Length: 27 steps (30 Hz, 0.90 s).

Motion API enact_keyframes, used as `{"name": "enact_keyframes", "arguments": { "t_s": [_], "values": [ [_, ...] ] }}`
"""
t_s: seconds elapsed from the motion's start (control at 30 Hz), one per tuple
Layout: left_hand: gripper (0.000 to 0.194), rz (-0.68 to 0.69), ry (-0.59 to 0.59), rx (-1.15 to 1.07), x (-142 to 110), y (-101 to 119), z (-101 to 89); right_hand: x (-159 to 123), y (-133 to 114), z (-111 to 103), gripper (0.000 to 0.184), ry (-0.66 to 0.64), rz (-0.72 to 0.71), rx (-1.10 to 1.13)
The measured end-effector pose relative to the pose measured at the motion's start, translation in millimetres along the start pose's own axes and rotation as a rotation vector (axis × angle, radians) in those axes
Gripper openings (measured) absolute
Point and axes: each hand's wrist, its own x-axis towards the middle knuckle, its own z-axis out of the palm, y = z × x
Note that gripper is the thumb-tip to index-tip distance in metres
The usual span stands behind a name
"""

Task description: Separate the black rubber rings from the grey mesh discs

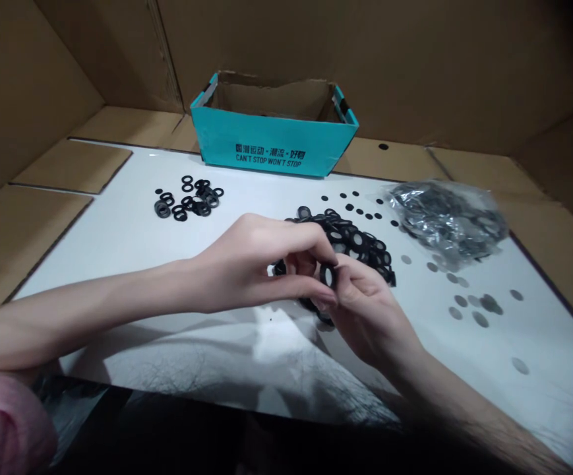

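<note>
My left hand (251, 264) and my right hand (365, 310) meet over the middle of a white sheet (118, 251). Both pinch one black rubber ring (328, 274) between their fingertips. The fingers of each hand are curled closed around it. Just behind the hands lies a heap of black rings (350, 237), some with a pale disc in the centre. A few more rings sit partly hidden under the fingers.
A smaller group of black rings (190, 196) lies at the far left of the sheet. A clear plastic bag of rings (447, 221) sits at the right, with loose small discs (469, 303) scattered below it. A teal cardboard box (271, 148) stands open at the back. Cardboard walls surround the area.
</note>
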Motion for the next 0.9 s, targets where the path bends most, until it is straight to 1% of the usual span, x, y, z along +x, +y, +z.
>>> {"name": "enact_keyframes", "arguments": {
  "t_s": [0.07,0.13,0.3,0.4,0.53,0.6,0.67,0.77,0.9],
  "values": [
    [0.012,-0.016,0.009,0.002,0,2,0.1,-1,0,2,0.036,-0.013,0.022,0.023],
    [0.013,-0.038,0.012,-0.003,-1,3,-0.1,-3,0,3,0.034,-0.011,0.026,0.015],
    [0.025,-0.085,0.055,-0.022,-1,3,-0.2,-6,-1,1,0.021,0.025,0.018,-0.006],
    [0.029,-0.054,0.033,-0.020,0,1,-0.2,-6,-2,1,0.016,0.019,0.017,0.012],
    [0.017,0.024,-0.020,0.054,0,0,-0.2,-6,1,1,0.016,0.003,-0.003,0.001],
    [0.011,0.042,-0.015,0.065,-1,-1,0.7,-6,2,0,0.015,0.004,0.005,0.007],
    [0.010,0.054,0.006,0.066,-3,-3,2.2,-5,3,-1,0.015,0.017,0.007,0.000],
    [0.012,0.069,0.045,0.106,-5,-6,4.6,-5,0,-1,0.017,0.050,-0.014,-0.083],
    [0.007,0.076,0.063,0.299,-7,-8,8.4,-5,-7,5,0.021,0.148,-0.077,-0.315]
  ]
}}
